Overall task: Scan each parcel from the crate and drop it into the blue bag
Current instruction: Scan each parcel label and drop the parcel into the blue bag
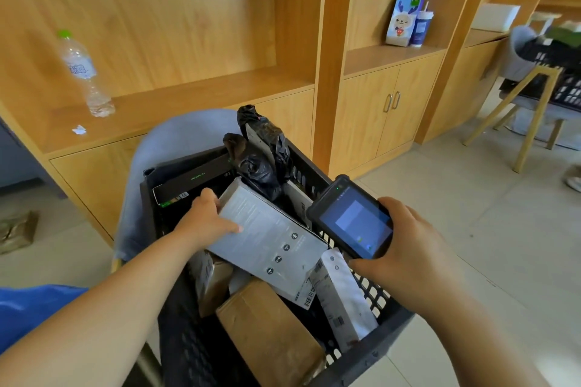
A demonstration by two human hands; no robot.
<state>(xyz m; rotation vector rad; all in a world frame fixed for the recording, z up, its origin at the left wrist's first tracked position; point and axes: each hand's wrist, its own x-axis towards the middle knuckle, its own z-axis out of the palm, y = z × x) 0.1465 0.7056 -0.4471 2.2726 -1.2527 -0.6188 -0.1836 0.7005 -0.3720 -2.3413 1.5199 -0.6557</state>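
From the head camera, a black plastic crate [371, 352] with lattice walls sits in the near middle, packed with parcels. The left hand [204, 217] grips a grey parcel [270, 236] at its far left corner, fingers curled over the edge and thumb lying on the top face. This parcel is a flat, oblong carton with small white print and a column of round icons. It lies tilted on top of the other parcels, inside the crate.

The right hand [408, 248] is wrapped round a black handheld scanner [355, 220], held over the crate's right rim with its lit bluish screen facing up.

Under the grey parcel lie a brown cardboard box [270, 333] and a long white box [342, 295] with barcode labels. At the far end are black plastic-wrapped bundles [261, 160] and a flat black box [195, 181].

Blue fabric [28, 311] shows at the near left edge; whether it is the bag cannot be told.
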